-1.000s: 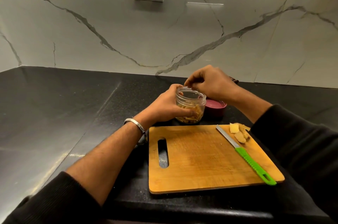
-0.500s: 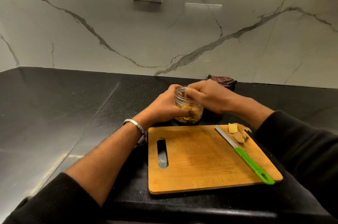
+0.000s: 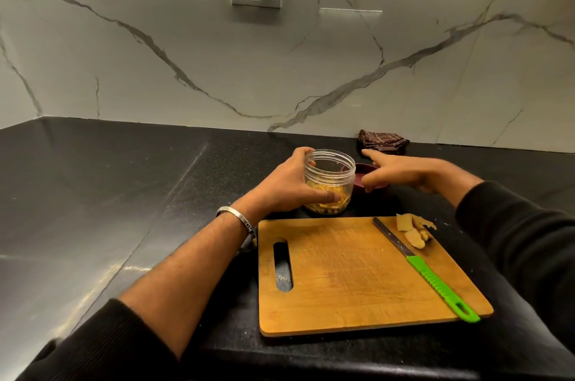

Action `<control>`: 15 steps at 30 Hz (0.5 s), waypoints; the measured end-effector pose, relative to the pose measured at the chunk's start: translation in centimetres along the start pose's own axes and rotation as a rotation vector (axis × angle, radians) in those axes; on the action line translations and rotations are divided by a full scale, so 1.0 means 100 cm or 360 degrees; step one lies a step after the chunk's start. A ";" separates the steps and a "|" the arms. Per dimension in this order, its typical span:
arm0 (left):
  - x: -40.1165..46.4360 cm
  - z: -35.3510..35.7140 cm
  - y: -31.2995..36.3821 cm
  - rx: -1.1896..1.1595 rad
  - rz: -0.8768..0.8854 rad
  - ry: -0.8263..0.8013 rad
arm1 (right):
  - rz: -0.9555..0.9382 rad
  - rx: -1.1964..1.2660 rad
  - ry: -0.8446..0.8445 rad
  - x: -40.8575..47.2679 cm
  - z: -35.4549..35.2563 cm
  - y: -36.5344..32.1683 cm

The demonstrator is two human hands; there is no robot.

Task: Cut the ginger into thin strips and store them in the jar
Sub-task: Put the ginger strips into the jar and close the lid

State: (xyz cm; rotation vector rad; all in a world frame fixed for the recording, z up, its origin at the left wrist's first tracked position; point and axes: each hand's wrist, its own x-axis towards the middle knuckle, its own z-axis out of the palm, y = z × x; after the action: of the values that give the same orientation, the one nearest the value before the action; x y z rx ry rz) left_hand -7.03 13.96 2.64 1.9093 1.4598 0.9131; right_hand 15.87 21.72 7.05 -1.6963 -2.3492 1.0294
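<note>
Mid-frame, the left hand (image 3: pixel 287 184) is gripping the open jar (image 3: pixel 329 184) of ginger strips (image 3: pixel 323 198); the right hand (image 3: pixel 401 172), fingers spread, is reaching over the lid (image 3: pixel 362 172) and risking knocking it away.

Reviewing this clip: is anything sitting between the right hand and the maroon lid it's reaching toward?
Nothing visible. The right hand hovers open directly over the maroon lid, which lies on the counter just right of the jar. The left hand grips the jar, clear of that path.
</note>
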 end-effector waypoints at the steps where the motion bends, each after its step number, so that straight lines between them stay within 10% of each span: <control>1: 0.000 0.000 0.000 -0.0002 -0.0003 -0.0005 | 0.0012 -0.0014 -0.0075 0.002 0.000 0.003; 9: -0.001 -0.001 -0.003 -0.0035 -0.0067 -0.0111 | -0.0066 -0.0087 0.0516 0.019 0.003 0.027; 15: 0.001 -0.002 -0.008 -0.0027 -0.0142 -0.0133 | -0.0558 0.0978 0.0924 -0.017 -0.002 -0.006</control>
State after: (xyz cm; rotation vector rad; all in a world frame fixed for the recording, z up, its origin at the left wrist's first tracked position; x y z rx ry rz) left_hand -7.63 14.23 2.21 1.8321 1.4707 0.7934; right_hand 16.14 20.22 8.10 -1.1037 -1.6459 0.9007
